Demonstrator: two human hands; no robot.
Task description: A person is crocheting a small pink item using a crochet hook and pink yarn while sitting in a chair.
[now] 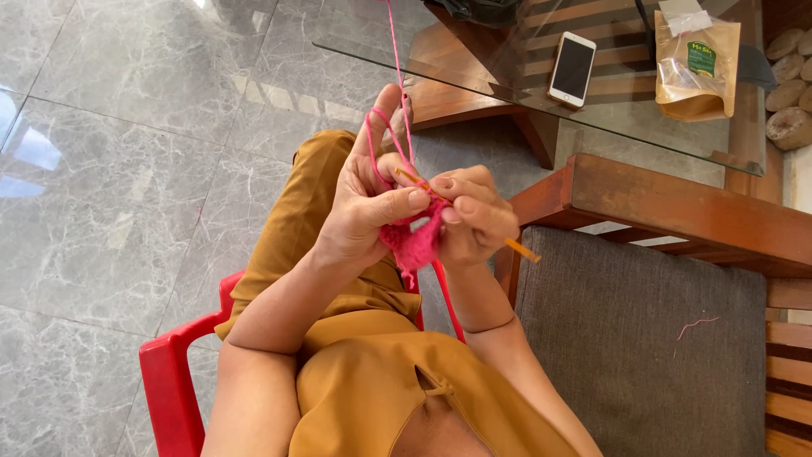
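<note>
Head view, the only view.

Left hand (368, 203): thumb and fingers pinched shut on the upper left edge of the pink crochet piece (413, 241). Index finger raised, with the pink yarn (396, 59) looped over it. From that finger the strand runs up and away, out of the top of the frame.

Right hand (474, 216): fingers closed around the orange crochet hook (474, 222), thumb and forefinger pressed on the shaft.

Hook axis: slanted, tail end low and out to the right beyond the right hand, tip end up-left, towards the left thumb. Tip itself is too small to make out.

Key relation: the crochet piece hangs between the two grips, touching both and just below the hook line. Working yarn lies above and left of the hook tip, on the left hand's side; the left hand is nearer to it.

Around: red plastic chair (173, 381) under the person, grey cushion (643, 338) to the right, glass table (507, 85) beyond with a phone (573, 68) and a brown pouch (695, 72), well apart from both hands.
</note>
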